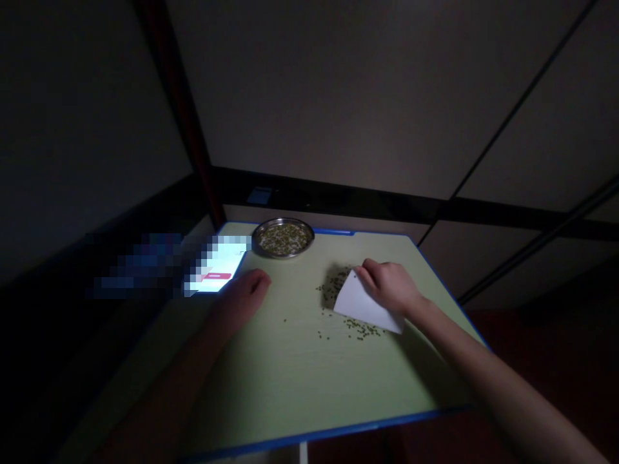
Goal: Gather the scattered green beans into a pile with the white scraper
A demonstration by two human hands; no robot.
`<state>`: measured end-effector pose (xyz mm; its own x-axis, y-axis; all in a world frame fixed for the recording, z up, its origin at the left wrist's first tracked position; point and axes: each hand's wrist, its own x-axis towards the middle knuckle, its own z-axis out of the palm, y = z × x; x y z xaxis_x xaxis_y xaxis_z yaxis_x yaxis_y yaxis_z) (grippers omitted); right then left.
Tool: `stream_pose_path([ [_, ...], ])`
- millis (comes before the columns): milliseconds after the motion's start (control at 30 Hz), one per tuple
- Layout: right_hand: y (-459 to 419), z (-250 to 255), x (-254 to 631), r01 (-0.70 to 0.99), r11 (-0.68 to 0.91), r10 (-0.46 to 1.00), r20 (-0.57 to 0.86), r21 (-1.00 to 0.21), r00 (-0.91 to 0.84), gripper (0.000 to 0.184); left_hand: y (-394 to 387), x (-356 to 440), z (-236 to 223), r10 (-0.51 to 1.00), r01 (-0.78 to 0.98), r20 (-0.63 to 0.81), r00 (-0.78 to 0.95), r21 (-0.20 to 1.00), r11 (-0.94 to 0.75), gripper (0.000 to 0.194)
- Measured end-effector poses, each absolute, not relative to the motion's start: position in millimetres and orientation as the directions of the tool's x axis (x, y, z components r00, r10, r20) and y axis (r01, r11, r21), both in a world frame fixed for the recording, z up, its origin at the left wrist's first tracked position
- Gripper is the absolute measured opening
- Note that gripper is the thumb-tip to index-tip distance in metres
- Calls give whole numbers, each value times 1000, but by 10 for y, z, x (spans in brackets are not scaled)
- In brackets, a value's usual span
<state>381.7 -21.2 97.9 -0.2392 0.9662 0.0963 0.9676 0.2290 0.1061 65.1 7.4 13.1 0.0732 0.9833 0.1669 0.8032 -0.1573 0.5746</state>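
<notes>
My right hand point(389, 283) is closed on a white sheet of paper point(368, 305), pinching its upper edge and holding it tilted over the table point(290, 380). Small green beans point(362, 330) lie scattered beside and below the paper, and some of them are hidden behind it. On the left, my left hand point(245, 293) is curled into a loose fist at the table, with nothing visible in it. A round metal tray point(283, 256) holding many more green beans stands near the back edge.
A bright lit screen point(220, 264), partly blurred out, is beside my left hand at the table's left side. The table has a blue rim point(333, 433). Behind it rises a panelled wall point(319, 103) with a dark band; the surroundings are dim.
</notes>
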Motion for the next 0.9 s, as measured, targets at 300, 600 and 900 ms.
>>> stream_pose_path([
  [300,-319,689,3702,935,331,940,35,126,-338,53,50,630,134,988,796,142,67,590,-139,33],
  [600,5,642,3689,939,306,947,51,158,-318,52,59,625,111,988,798,147,54,588,-131,31],
  [900,391,692,3596,944,277,954,69,178,-293,55,13,656,179,991,799,124,44,592,-109,30],
])
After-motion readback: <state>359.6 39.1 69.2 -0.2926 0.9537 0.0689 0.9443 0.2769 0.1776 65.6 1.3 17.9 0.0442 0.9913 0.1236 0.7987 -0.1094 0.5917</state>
